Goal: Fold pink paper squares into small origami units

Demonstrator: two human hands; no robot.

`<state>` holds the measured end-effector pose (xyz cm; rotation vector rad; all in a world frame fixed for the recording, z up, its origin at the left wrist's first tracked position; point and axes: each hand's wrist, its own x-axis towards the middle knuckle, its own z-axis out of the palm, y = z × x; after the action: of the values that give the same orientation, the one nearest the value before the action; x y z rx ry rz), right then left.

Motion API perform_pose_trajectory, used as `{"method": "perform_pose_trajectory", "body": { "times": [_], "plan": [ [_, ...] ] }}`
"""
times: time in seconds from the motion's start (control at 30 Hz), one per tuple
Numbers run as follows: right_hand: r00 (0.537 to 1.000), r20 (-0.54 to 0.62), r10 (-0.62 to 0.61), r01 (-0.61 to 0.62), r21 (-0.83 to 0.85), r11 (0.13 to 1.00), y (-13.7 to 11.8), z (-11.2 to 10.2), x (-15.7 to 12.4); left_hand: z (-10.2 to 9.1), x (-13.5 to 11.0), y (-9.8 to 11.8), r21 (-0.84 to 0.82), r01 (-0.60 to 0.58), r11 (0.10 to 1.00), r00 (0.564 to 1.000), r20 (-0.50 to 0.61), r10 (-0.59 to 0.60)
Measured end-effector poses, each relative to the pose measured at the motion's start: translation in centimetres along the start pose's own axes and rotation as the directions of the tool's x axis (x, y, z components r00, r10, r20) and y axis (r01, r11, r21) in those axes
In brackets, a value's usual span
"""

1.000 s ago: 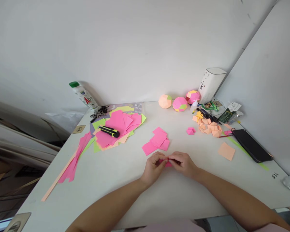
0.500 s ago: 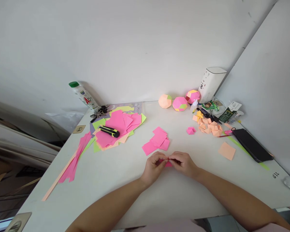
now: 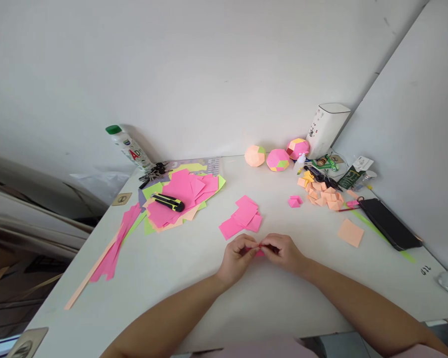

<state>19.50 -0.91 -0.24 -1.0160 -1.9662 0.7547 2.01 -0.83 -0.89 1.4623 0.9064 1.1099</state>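
Note:
Between my fingertips is a small piece of pink paper (image 3: 260, 252), mostly covered by the fingers. My left hand (image 3: 237, 257) pinches its left side, and my right hand (image 3: 282, 252) pinches its right side, the thumbs and fingers almost meeting. How the paper is folded cannot be made out. Just beyond the hands lie several pink paper squares (image 3: 244, 215), overlapping on the table. Farther right sits a small folded pink paper piece (image 3: 294, 201), apart from both hands.
At left, a utility knife (image 3: 168, 202) rests on a pile of coloured paper (image 3: 182, 191), near paper strips (image 3: 114, 256) and a bottle (image 3: 130, 148). Paper balls (image 3: 278, 160) stand at the wall. Folded peach pieces (image 3: 323, 195), a peach square (image 3: 351, 232) and a black pouch (image 3: 389, 223) lie right.

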Motion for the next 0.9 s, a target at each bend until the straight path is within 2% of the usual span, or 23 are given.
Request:
{"method": "perform_pose_trajectory", "body": {
  "times": [0.37,0.5,0.77,0.9],
  "plan": [
    [0.995,0.074,0.067,-0.075,0.105,0.992,-0.65,-0.29,-0.07,0.02,-0.07,0.57,-0.001,0.063,0.998,0.995,0.082,-0.062],
    [0.989,0.079,0.128,-0.14,0.169,0.976,-0.97,-0.55,0.21,0.03,-0.1,0.6,0.01,0.084,0.996,0.995,0.061,-0.084],
    [0.971,0.117,0.211,-0.236,0.296,0.926,-0.66,-1.02,0.42,0.16,-0.21,0.55,-0.027,0.205,0.978,0.978,0.044,-0.203],
    [0.961,0.127,0.247,-0.276,0.342,0.898,-0.29,-0.99,0.37,0.19,-0.21,0.41,-0.002,0.216,0.976,0.976,0.016,-0.216]
  ]
}}
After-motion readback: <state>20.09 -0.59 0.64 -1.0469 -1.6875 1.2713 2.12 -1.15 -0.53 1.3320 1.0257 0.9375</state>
